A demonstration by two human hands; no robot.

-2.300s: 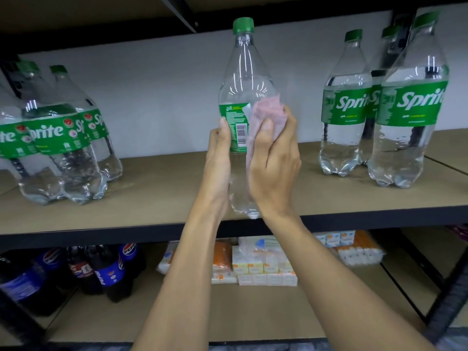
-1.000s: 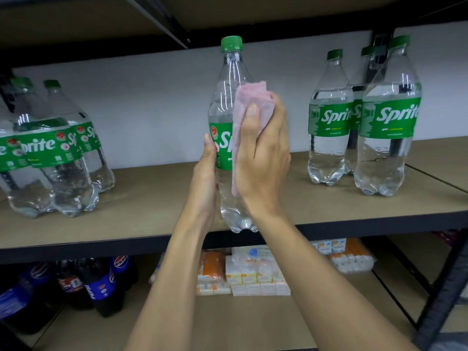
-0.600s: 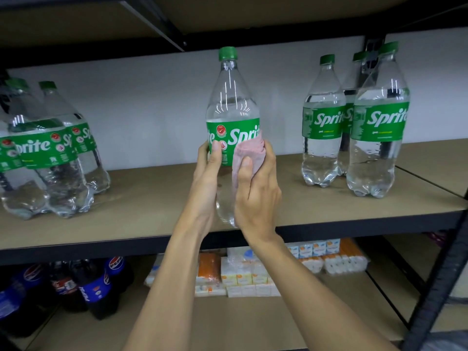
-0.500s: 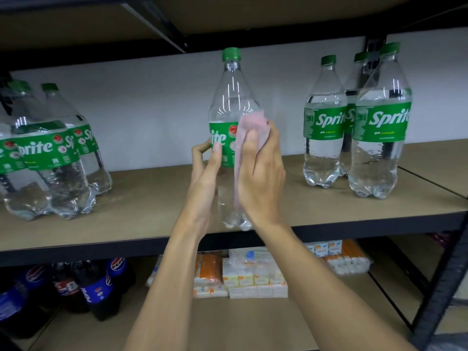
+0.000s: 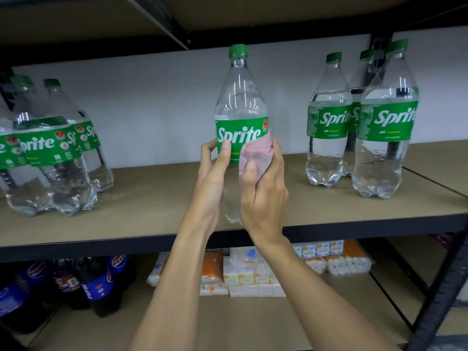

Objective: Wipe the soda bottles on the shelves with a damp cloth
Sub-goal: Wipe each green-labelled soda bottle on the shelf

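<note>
The left hand (image 5: 214, 173) grips the upright Sprite bottle (image 5: 240, 107) above the shelf (image 5: 152, 206), while the right hand (image 5: 263, 196) presses a pink cloth (image 5: 255, 155) around its label

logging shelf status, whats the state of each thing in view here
held Sprite bottle: upright, capped, gripped by left hand
pink cloth: bunched, pressed on that bottle by right hand
right Sprite bottles: standing, capped, on shelf
left Sprite bottles: standing, capped
Pepsi bottles: standing, below
</note>
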